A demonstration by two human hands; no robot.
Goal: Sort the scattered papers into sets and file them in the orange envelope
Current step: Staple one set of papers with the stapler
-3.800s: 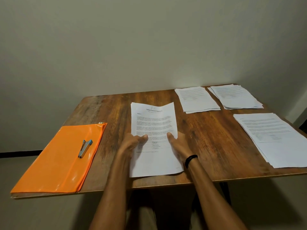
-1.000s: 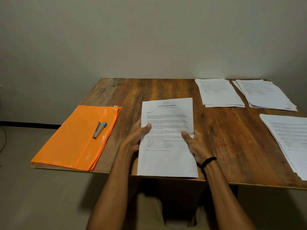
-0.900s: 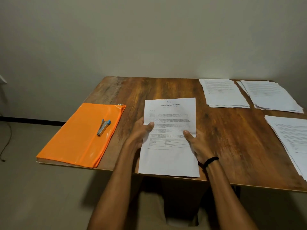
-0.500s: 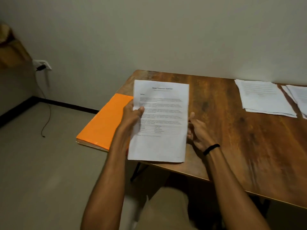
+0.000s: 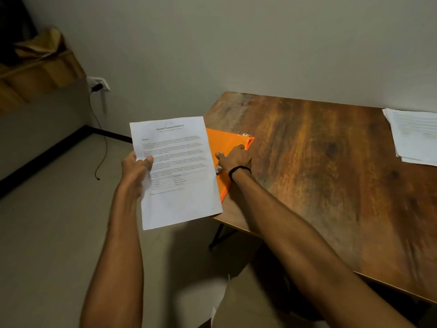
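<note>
Plain room, likely home or small office. Bare painted wall point(image 5: 236, 43), pale floor point(image 5: 47, 233), dark skirting point(image 5: 35, 166), wall socket point(image 5: 99, 84) with trailing cable point(image 5: 102, 143), cardboard box point(image 5: 40, 67) in corner. Wooden worktop point(image 5: 331, 174) carries printed paper stack point(image 5: 416, 136).

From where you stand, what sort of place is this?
Probably a plain room at home used as an office: a wooden table against a bare wall, papers and an orange envelope on it, and a wall socket near the corner.
</note>
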